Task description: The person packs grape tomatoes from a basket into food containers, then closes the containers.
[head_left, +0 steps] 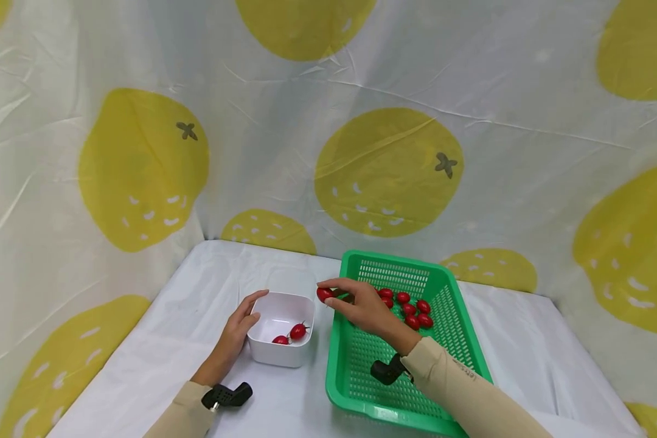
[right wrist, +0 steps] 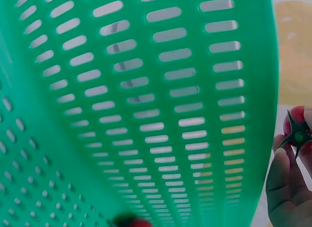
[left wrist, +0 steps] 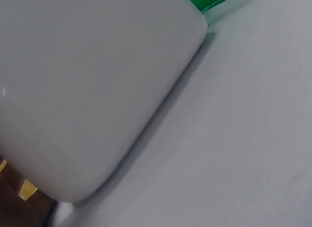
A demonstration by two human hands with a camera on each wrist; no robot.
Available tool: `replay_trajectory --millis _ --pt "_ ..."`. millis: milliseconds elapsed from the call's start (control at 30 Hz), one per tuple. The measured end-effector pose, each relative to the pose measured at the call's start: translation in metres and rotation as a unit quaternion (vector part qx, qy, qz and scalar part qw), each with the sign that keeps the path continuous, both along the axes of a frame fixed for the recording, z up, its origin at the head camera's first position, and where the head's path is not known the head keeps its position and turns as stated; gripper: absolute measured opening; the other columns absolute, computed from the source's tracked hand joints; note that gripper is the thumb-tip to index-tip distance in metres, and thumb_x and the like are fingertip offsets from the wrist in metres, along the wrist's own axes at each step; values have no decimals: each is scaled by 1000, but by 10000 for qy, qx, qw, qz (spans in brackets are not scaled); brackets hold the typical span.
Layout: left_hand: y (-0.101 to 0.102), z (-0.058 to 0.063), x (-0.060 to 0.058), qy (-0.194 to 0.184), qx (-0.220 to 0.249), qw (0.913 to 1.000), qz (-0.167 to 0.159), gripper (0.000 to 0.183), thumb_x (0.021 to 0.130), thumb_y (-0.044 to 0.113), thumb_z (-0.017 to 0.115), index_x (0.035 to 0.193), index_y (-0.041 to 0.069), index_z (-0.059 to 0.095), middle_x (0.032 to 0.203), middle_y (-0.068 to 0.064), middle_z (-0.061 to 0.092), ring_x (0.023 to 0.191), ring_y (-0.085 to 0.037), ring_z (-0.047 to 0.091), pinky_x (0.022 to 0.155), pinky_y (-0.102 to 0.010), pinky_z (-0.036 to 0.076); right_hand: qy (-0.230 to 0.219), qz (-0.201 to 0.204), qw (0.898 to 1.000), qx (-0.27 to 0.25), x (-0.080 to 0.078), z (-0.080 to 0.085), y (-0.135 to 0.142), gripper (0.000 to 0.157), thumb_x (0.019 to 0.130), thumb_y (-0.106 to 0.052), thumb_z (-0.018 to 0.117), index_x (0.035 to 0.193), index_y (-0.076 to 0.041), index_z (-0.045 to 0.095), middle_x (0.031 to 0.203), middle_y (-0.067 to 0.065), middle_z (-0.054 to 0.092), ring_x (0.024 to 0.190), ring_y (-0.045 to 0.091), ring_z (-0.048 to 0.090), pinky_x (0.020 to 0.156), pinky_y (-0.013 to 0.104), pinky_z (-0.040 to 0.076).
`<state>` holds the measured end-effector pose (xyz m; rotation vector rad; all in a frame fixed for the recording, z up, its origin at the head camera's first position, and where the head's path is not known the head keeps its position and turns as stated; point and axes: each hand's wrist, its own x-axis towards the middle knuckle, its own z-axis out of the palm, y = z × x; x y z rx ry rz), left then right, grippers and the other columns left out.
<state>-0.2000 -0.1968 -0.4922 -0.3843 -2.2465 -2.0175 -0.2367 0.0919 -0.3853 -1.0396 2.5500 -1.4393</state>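
- One hand, the left hand (head_left: 232, 334), rests at the left side of the white container (head_left: 276, 358), its thumb and forefinger extended and parted along the rim; it seems to steady the container on the white cloth (head_left: 188, 331).
- Two red tomatoes (head_left: 298, 331) lie inside the container, toward its near and right sides.
- Just right of the container's far right corner, as seen from the head, is the held tomato (head_left: 324, 294), which sits in the narrow pinch of the right hand (head_left: 368, 306), between thumb and fingers. Its green leafy stem end (right wrist: 299, 137) shows in the right wrist view. How high it hangs I cannot tell.
- The step in hand looks like the middle of a transfer, one tomato at a time, from basket to container. If so, the next move calls for a short shift left past the right rim, a gentle lowering beside the other two, and a soft parting of the fingers so that the tomato does not roll or bounce.
- Farthest right stands the green basket (head_left: 383, 413), with the right forearm reaching across it. Several more tomatoes (head_left: 424, 320) lie clustered in its far part, apparently the supply for later trips.
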Motion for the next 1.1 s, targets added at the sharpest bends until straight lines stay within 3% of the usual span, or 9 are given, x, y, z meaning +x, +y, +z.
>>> replay_trajectory --millis 167,400,633,1100 --pt "2 -2 -1 -24 111 9999 -90 44 101 14 36 144 24 41 156 -5 28 146 -24 12 115 -59 7 -147 -2 9999 69 -1 -2 -10 31 93 -19 64 124 -21 65 120 -5 64 100 14 61 80 30 55" --pt "2 -1 -2 51 96 9999 -90 44 100 12 36 144 18 40 155 -5 30 146 -27 13 114 -60 7 -218 77 9997 37 -6 -5 -26 36 93 -20 65 129 -18 61 122 -1 64 103 17 62 82 27 54" --pt "-1 -2 -2 34 67 10000 -57 44 101 12 36 143 20 41 155 -5 29 146 -27 12 114 -59 7 -351 122 9993 30 -9 -6 -38 35 92 -21 65 127 -16 62 122 1 64 104 21 62 83 32 55" --pt "0 0 1 -98 47 9999 -15 43 101 14 34 144 22 40 157 -9 25 147 -31 6 111 -65 2 -392 309 9985 232 -13 -9 -51 34 94 -22 64 128 -17 63 120 -1 65 102 18 64 81 24 54"
